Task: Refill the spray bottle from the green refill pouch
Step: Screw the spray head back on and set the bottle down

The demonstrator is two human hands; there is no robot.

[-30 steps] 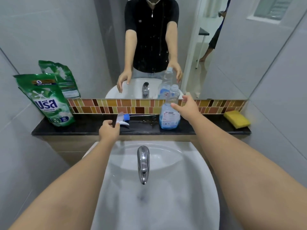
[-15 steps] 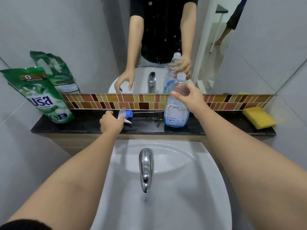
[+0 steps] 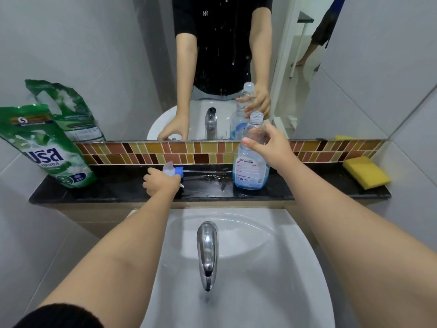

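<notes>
Both your arms reach forward over the sink [image 3: 295,268] to the black ledge [image 3: 113,188]. Your right hand [image 3: 272,147] is raised, wrist level, fingers curled round the upper body of the spray bottle [image 3: 251,162], thumb on the near side, clamped just under the neck. The bottle stands upright on the ledge with its threaded mouth uncapped; blue liquid fills only the lower part.

Your left hand [image 3: 160,183] sits low on the ledge, knuckles toward you, fingers closed on the trigger sprayer head [image 3: 173,171]. Its white top and blue collar poke out past your fingers, and the thin dip tube [image 3: 203,172] runs right along the ledge toward the bottle's base. A wet patch [image 3: 217,179] lies under the tube's end.

The green refill pouch [image 3: 45,147] stands at the far left end of the ledge, leaning on the wall, well apart from both hands.

Count: one bottle, one sprayer head, one pouch (the second green shape behind it is its mirror image), one yellow sponge [image 3: 365,172] at the right end, one tap [image 3: 207,254].
</notes>
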